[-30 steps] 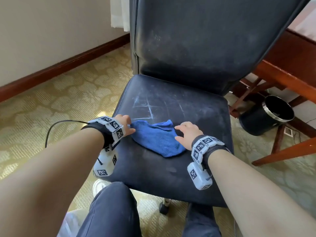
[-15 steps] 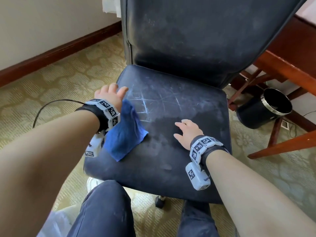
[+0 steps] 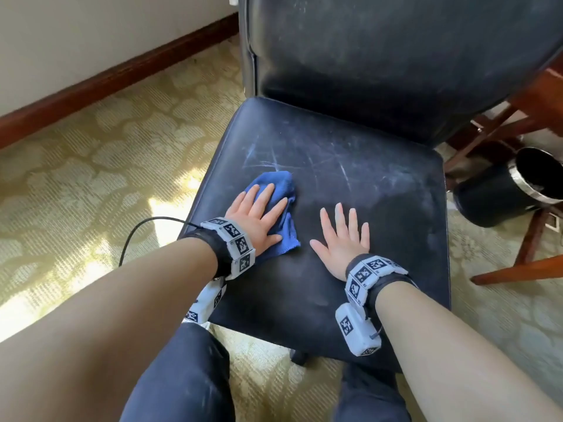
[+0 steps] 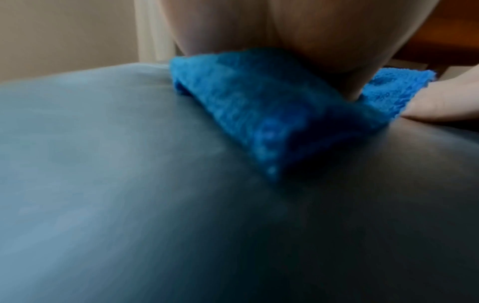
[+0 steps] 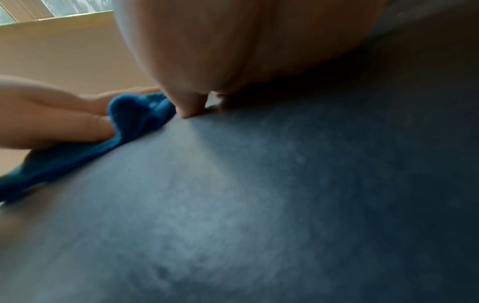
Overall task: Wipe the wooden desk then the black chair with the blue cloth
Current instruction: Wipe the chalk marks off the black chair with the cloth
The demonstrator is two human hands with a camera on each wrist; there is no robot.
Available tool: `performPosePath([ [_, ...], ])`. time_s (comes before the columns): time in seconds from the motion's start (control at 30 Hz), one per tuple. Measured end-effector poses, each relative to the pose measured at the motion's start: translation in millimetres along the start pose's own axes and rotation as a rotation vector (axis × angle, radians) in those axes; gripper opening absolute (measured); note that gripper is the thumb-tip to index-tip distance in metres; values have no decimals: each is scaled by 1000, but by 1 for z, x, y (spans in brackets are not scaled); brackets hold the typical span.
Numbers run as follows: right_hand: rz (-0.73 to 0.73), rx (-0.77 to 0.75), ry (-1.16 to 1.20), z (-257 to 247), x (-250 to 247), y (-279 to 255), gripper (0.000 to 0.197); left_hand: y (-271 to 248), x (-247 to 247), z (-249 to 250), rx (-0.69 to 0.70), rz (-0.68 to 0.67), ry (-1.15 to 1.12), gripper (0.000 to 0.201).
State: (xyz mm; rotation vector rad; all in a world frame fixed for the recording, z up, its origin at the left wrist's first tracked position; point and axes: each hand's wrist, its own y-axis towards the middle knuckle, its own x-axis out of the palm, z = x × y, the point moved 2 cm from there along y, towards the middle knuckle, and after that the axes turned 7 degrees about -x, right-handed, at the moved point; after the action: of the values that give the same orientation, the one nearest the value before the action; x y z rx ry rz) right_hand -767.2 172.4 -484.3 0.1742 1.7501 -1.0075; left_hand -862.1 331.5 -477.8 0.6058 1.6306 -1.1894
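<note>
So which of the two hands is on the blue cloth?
The left hand: it presses flat on the blue cloth, while the right hand lies flat on the bare chair seat.

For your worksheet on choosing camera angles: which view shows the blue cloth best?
The head view: the whole blue cloth lies on the black chair seat, under the flat left hand. The left wrist view shows only a blurred folded edge under the palm. The right wrist view shows a bunched side.
</note>
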Motion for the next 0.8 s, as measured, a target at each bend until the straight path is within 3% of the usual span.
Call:
performPosePath([
  [0.07,-16,3,-9,0,0,0,65,12,-6,19,93,10,22,70],
  [0.17,-34,8,3,1,-1,1,66,28,-14,32,115,6,21,70],
  [0.47,-69,3,49,1,-4,-1,64,33,-22,-38,-110,-22,-87,62],
  [0.67,-60,-2,21,3,-5,-3,64,-18,1,-7,108,-14,46,61],
  [0.8,-51,-11,-17,5,-5,-2,65,-6,2,31,168,-13,0,62],
])
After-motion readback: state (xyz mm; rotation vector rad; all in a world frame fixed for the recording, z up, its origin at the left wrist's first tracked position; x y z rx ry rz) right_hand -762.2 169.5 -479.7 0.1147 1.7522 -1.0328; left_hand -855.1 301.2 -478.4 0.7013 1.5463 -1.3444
